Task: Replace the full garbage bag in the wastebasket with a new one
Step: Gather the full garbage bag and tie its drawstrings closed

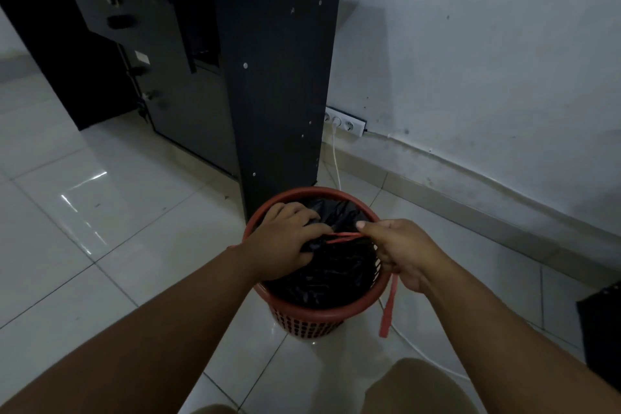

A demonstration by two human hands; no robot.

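A red perforated wastebasket (pixel 304 314) stands on the tiled floor by the desk's side panel. A black garbage bag (pixel 322 276) fills it. My left hand (pixel 285 240) presses down on the gathered top of the bag and grips its plastic. My right hand (pixel 401 250) pinches a red drawstring (pixel 342 237) that runs taut from the bag's neck between both hands. The string's loose end (pixel 386 309) hangs down from my right fist outside the basket's rim.
A black desk (pixel 235 60) with drawers stands just behind the basket. A white power strip (pixel 344 121) sits on the wall with a white cable (pixel 336 158) running down past the basket. A dark object (pixel 601 329) sits at the right edge. White tiles lie to the left.
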